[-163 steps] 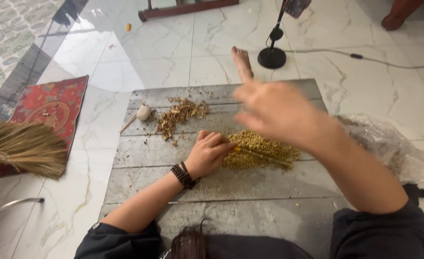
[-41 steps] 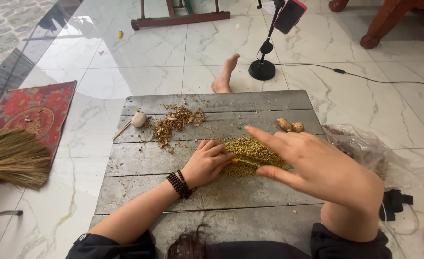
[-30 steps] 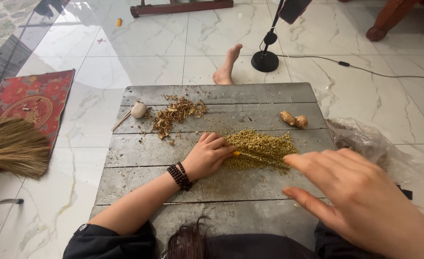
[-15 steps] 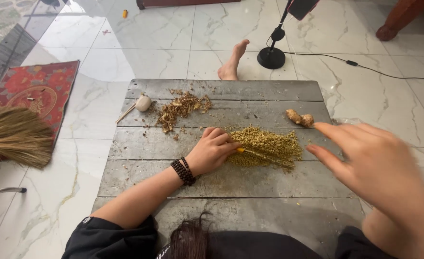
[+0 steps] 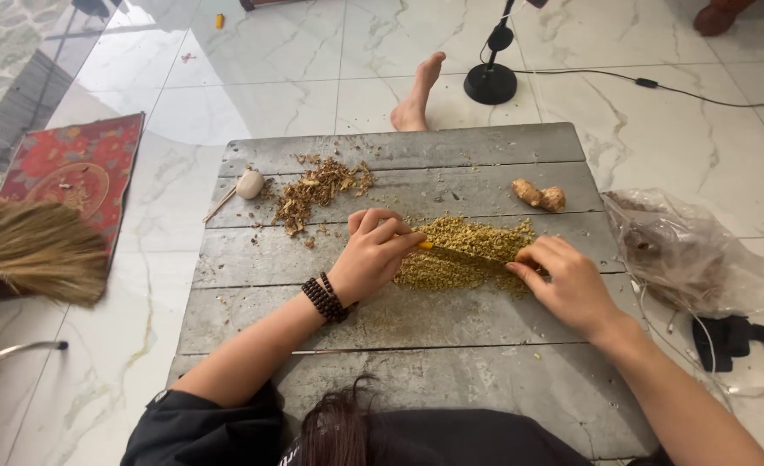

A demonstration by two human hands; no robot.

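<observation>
Head view. A grey wooden board (image 5: 416,362) lies on a pale marble floor (image 5: 261,95). The left hand (image 5: 372,256) is curled, fingers pressed together around the yellow handle of a knife (image 5: 464,253); the blade runs from this hand towards the right hand (image 5: 568,283) across a heap of chopped yellow-green bits (image 5: 464,259). The right hand rests on the far end of the blade with fingers bent and close together, fingertips touching the heap's edge. A dark bead bracelet (image 5: 326,298) circles the left wrist.

Beyond the left hand lies a pile of brown peelings (image 5: 317,185), and beyond and to the left of it a garlic bulb (image 5: 249,183) near the board's left edge. Beyond the right hand, a ginger piece (image 5: 539,195) lies apart from the heap. The board is bare between both hands and its near edge.

Just off the board's right edge, beside the right hand, sits a crumpled clear plastic bag (image 5: 675,250). Past the far edge, a bare foot (image 5: 416,93) and a black stand base (image 5: 490,82) rest on the floor. Well left of the left hand lie a straw broom (image 5: 28,250) and a red patterned mat (image 5: 71,168).
</observation>
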